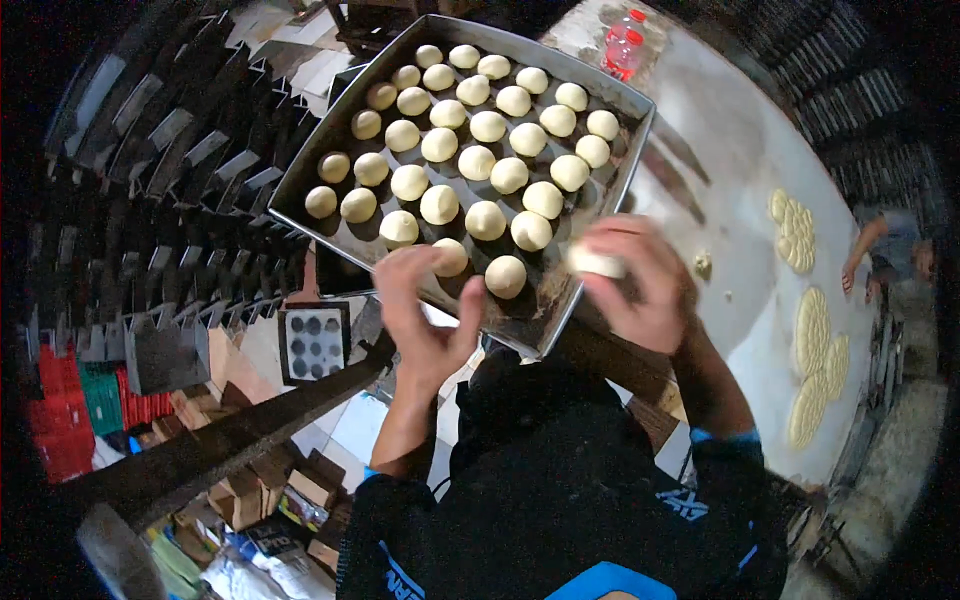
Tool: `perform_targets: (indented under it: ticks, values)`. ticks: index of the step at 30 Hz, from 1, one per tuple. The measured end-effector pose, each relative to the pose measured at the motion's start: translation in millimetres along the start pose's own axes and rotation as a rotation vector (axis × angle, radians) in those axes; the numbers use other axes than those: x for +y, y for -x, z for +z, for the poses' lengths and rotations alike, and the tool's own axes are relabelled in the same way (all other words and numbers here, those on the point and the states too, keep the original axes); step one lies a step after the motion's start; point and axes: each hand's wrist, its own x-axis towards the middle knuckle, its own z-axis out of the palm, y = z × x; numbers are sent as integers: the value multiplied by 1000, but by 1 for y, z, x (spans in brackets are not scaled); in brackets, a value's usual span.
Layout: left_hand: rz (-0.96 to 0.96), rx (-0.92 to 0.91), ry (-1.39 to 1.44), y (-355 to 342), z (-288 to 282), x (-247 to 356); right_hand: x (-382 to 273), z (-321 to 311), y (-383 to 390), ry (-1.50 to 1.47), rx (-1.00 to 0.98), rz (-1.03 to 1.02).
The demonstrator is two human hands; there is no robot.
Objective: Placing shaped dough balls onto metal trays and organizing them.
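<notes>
A metal baking tray [335, 232] full of pale round dough balls [439, 145] lies tilted in front of me. My left hand [425, 315] is over its near edge, thumb and fingers apart. Its fingertips reach a dough ball [452, 258] in the near row and partly cover it; whether they press on it is unclear. Another dough ball [506, 277] sits just right of my left thumb. At the tray's right edge, my right hand [645, 285], smeared by motion, is closed on a dough ball [597, 262].
To the right stretches a pale worktable [745, 330] bearing flattened clusters of dough [812, 330] and a small dough scrap [703, 264]. Red-capped bottles [624, 50] stand at its far end. Another person's hand [850, 272] shows at far right. Stacked trays [170, 150] fill the left; a dark beam [230, 430] crosses lower left.
</notes>
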Motion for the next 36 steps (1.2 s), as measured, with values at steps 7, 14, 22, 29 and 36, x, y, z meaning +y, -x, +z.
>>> perform_targets:
  ticks: [7, 14, 22, 29, 36]
  values:
    - [-682, 404, 491, 70, -2, 18, 108, -35, -31, 97, 308, 213]
    - [-1253, 141, 834, 82, 29, 53, 192, -1, -35, -203, 412, 915]
    - [-1052, 126, 563, 128, -27, 45, 113, -56, 91, -616, 481, 975]
    - [-1086, -15, 525, 190, -26, 92, 208, -131, 276, -989, 4, 858]
    - [-819, -551, 712, 87, 104, 141, 293, -154, 533, -866, 717, 788]
